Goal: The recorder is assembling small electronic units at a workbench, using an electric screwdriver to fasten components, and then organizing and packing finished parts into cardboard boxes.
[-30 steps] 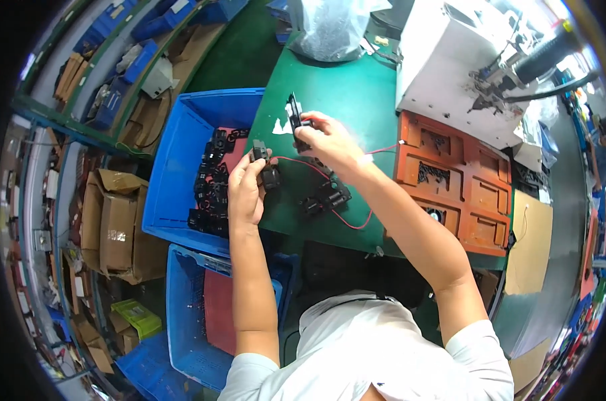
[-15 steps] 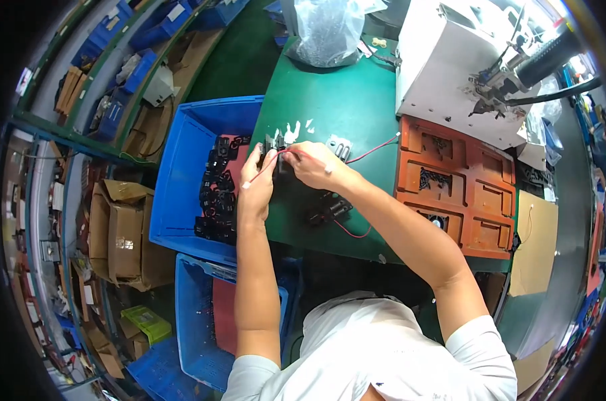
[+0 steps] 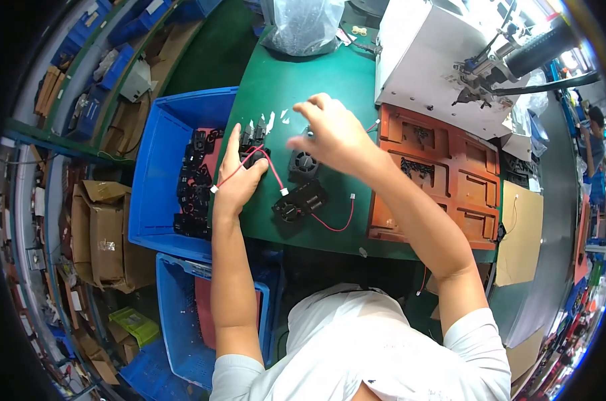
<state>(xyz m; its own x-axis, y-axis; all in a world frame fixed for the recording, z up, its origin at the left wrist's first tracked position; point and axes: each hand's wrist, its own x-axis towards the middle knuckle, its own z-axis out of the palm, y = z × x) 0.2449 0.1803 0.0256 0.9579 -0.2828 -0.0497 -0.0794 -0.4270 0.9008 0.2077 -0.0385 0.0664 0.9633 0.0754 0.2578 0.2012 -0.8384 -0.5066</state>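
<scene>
At the left edge of the green table, my left hand (image 3: 234,179) grips a black fan unit (image 3: 255,158), its thumb over the near side and its fingers along the left. Red wires (image 3: 273,168) run out from that unit, with white plugs at their ends. My right hand (image 3: 336,134) is raised over the table to the right, fingers apart, with nothing visible in it. Below it lies a small square black fan (image 3: 304,164), partly covered by the hand. Nearer to me rests another black fan unit (image 3: 301,202) with a red lead and white plug.
A blue crate (image 3: 142,194) holding several black units stands left of the table (image 3: 263,220). An orange compartment tray (image 3: 443,227) with small dark parts lies right, before a white machine (image 3: 416,67). White scraps (image 3: 271,123) and a plastic bag (image 3: 303,30) lie farther back.
My right hand has let go of the wires at my left hand and moved right, its fingers spreading. The left hand keeps the fan unit. The whole view has shifted slightly.
</scene>
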